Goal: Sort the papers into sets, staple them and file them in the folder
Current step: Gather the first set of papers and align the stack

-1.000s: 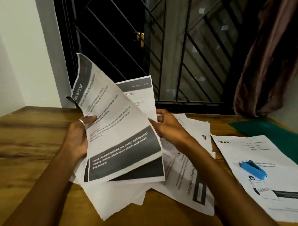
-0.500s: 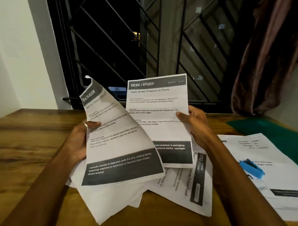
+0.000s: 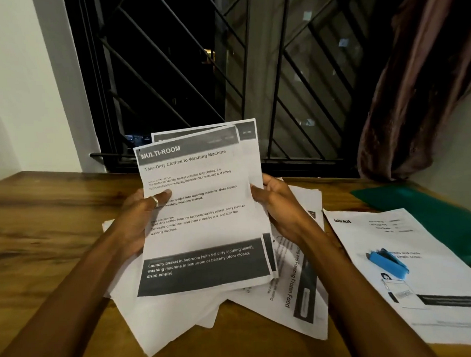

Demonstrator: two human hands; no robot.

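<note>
Both our hands, left hand and right hand, clamped on upright paper stack, long axis vertical, heading up, blue stapler and green folder right, loose sheets beneath.

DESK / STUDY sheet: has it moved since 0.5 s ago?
Yes. The DESK / STUDY sheet has slid left behind the MULTI-ROOM sheet. Against the window grille, only its top right corner shows now.
</note>
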